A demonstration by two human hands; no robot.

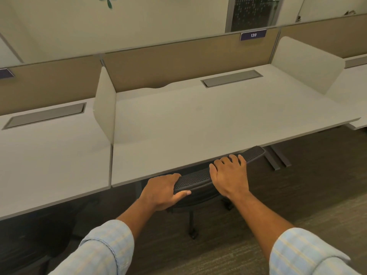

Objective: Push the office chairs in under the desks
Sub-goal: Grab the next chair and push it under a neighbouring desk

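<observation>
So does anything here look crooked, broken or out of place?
Nothing stands out. The desk looks bare and undamaged, and the chair sits tucked under its front edge, with the left hand and right hand on the backrest.

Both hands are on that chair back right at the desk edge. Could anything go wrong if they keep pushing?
Possibly. The right hand lies flat over the chair back, fingers close to the desk edge, so they might get pinched. The left hand grips one end; uneven pushing could swing the chair against the desk leg.
</observation>
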